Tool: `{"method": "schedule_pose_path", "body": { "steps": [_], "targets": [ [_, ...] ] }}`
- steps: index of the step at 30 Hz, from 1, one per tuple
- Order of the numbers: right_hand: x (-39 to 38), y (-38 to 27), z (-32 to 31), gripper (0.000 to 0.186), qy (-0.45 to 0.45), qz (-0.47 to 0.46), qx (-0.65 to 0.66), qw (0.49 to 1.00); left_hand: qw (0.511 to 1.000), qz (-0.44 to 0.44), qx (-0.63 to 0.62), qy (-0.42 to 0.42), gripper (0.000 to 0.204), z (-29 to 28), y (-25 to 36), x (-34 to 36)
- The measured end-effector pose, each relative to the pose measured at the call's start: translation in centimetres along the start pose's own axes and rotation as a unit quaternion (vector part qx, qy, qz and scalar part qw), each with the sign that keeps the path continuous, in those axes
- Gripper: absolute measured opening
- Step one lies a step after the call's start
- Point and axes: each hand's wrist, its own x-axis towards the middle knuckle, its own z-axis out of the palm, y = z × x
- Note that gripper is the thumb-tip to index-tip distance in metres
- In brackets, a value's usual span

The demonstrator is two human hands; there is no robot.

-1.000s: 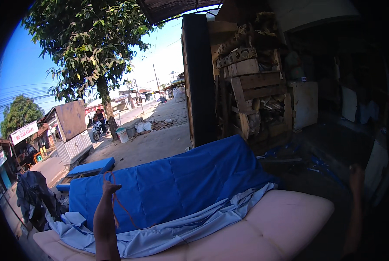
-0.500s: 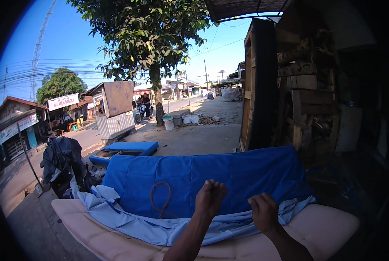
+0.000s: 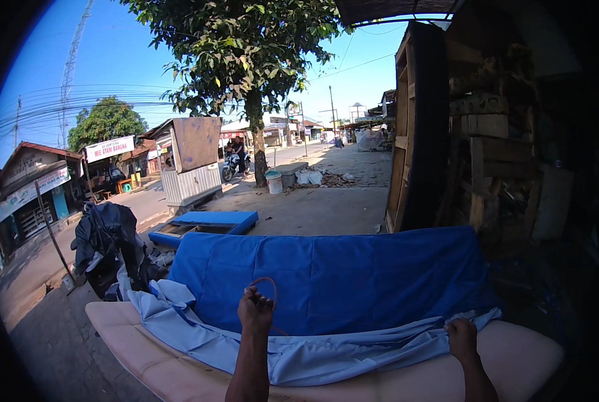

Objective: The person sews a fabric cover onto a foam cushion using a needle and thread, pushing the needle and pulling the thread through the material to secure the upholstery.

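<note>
A long blue fabric cover (image 3: 339, 281) lies over a padded piece in front of me, its pale blue underside (image 3: 353, 355) folded along the near edge. Beneath that fold is a beige foam pad (image 3: 138, 342). My left hand (image 3: 256, 309) is closed and raised over the blue fabric, in front of a thin brown loop of cord or tubing (image 3: 272, 285). Whatever its fingers pinch is too small to make out. Over at the right, my right hand (image 3: 461, 336) is closed beside the pale fold; its fingertips hide anything in them.
Beyond the cover lies a blue upholstered frame (image 3: 212, 222). Dark crumpled sheeting (image 3: 108, 244) is heaped at the left. A tall wooden frame with a dark side (image 3: 423, 127) stands at right by stacked timber (image 3: 487, 161). A white bucket (image 3: 274, 182) sits near the tree.
My hands have moved apart: the left went left to the brown loop, the right went right and slightly down. The view has shifted a little.
</note>
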Motion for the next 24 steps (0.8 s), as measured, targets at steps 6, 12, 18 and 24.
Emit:
{"method": "schedule_pose_path", "body": {
  "steps": [6,12,18,24],
  "targets": [
    [2.7,3.5,-4.1,0.014,-0.105,-0.052,0.022,0.993,0.996,0.068,0.057,0.011,0.024,0.4,3.7,0.1],
    [1.0,6.6,-5.8,0.016,-0.069,-0.023,0.037,0.997,0.988,0.102,0.097,0.057,0.025,-0.1,4.6,-0.8],
    [-0.2,8.1,-8.1,0.012,0.044,0.022,-0.045,0.998,0.939,0.132,0.314,0.045,0.025,5.7,-2.1,-4.8],
    [-2.8,0.4,-6.5,0.009,-0.1,-0.199,0.01,0.975,0.614,0.04,0.554,-0.561,0.026,9.9,-16.5,-17.5]
  ]
}}
